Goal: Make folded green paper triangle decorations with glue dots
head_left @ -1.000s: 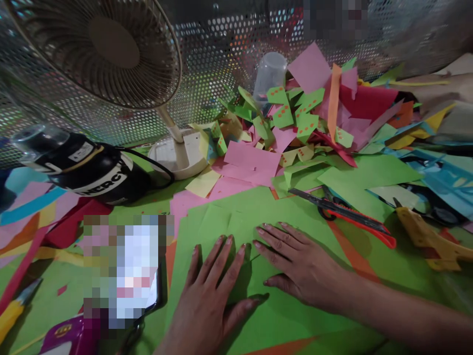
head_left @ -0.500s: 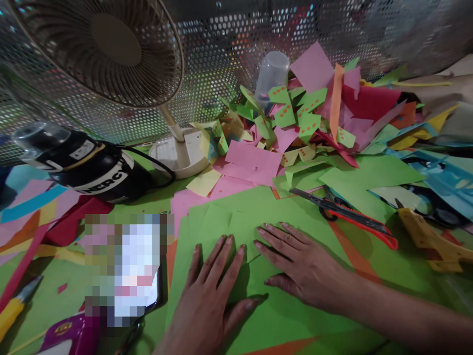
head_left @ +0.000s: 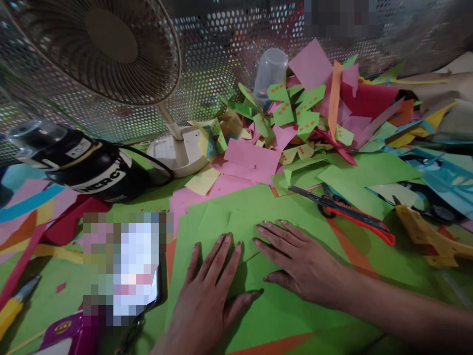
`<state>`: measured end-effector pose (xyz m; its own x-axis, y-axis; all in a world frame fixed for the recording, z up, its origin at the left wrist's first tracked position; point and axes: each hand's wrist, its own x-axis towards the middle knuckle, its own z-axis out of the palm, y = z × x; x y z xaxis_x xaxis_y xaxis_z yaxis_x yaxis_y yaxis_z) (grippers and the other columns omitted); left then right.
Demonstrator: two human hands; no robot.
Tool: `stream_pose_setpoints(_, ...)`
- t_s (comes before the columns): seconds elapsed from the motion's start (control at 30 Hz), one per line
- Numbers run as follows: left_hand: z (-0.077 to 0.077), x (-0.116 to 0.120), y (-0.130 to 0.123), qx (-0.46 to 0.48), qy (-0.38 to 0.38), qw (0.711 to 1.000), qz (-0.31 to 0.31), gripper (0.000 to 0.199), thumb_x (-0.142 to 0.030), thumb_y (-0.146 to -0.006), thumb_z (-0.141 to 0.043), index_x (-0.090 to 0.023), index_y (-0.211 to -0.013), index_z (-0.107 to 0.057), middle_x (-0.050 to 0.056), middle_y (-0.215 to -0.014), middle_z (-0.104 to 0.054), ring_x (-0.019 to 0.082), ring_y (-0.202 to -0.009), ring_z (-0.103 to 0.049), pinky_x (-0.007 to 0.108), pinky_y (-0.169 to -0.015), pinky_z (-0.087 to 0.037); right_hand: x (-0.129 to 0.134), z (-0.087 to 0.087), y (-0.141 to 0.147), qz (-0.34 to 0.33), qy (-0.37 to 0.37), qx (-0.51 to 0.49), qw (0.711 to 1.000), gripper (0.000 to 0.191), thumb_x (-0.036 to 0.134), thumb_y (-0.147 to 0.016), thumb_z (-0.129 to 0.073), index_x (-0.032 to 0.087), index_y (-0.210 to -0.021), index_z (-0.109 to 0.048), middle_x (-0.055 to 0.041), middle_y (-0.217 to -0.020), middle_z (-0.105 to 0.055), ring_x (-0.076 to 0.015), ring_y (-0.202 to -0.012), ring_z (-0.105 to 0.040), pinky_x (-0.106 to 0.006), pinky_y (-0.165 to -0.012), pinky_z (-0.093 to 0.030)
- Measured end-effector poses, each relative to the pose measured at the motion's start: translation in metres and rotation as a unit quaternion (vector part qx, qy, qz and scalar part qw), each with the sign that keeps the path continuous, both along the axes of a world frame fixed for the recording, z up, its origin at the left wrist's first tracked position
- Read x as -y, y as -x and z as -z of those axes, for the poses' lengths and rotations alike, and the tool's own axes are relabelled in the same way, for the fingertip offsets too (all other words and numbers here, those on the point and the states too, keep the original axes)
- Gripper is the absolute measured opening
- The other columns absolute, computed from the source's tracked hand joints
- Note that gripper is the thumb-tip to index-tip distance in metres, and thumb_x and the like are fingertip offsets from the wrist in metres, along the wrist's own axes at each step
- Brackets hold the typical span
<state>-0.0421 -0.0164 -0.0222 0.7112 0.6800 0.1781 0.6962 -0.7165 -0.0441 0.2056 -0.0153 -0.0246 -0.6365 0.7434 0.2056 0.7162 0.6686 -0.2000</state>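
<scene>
Green paper sheets (head_left: 281,315) lie in a loose stack in front of me, with a smaller green piece (head_left: 216,217) on top. My left hand (head_left: 210,281) rests flat on the stack, fingers spread and thumb out to the right. Close beside it, my right hand (head_left: 291,256) also lies flat on the green paper, fingers stretched toward the upper left. Neither hand grips anything. Just beyond the right hand lies a red and black utility knife (head_left: 343,214), partly over a pair of scissors (head_left: 327,209). Orange paper (head_left: 354,251) shows at the stack's right side.
A fan (head_left: 181,148) and a black bottle lying tilted (head_left: 99,170) stand back left. Pink and green paper scraps (head_left: 253,160) pile up before a clear plastic cup (head_left: 271,71). A phone (head_left: 135,266), partly blurred out, is left; a yellow tool (head_left: 421,236) is right.
The view has shifted very slightly. Both hands keep the same flat pose on the green paper, and nothing has been picked up or let go.
</scene>
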Motion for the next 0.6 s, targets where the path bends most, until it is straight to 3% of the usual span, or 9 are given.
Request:
stream_pose_setpoints(0.27,0.0024,-0.0006,0.0025,0.005,0.004,1.000,0.014,0.068,-0.050,-0.093,-0.047,-0.010,-0.146,-0.035,0.015,-0.150,-0.041,0.028,-0.139,-0.034,0.047,-0.119,-0.001,-0.0003,-0.0028,0.0012,-0.003,0.018,0.013,1.000,0.057,0.052,-0.097,-0.040,0.013,-0.137,-0.050,-0.0143,-0.148,-0.043,-0.0272,-0.140,-0.035,-0.048,-0.115,-0.032)
stream_pose_setpoints(0.47,0.0042,-0.0013,0.0039,0.008,0.004,1.000,0.017,0.065,-0.050,-0.093,-0.047,-0.021,-0.149,-0.032,0.010,-0.151,-0.041,0.027,-0.139,-0.035,0.047,-0.119,-0.002,0.0008,-0.0041,0.0012,-0.004,0.041,0.029,0.999,0.062,0.056,-0.097,-0.035,0.013,-0.142,-0.045,-0.0138,-0.150,-0.041,-0.0271,-0.142,-0.030,-0.048,-0.118,-0.026)
stream_pose_setpoints(0.6,0.0057,-0.0016,0.0046,0.008,0.005,1.000,0.016,0.064,-0.048,-0.093,-0.048,-0.020,-0.148,-0.033,0.011,-0.152,-0.039,0.027,-0.140,-0.034,0.046,-0.119,-0.003,0.0014,-0.0044,0.0013,-0.006,0.042,0.031,0.999,0.064,0.057,-0.097,-0.032,0.014,-0.143,-0.043,-0.0126,-0.151,-0.039,-0.0274,-0.142,-0.029,-0.049,-0.118,-0.024)
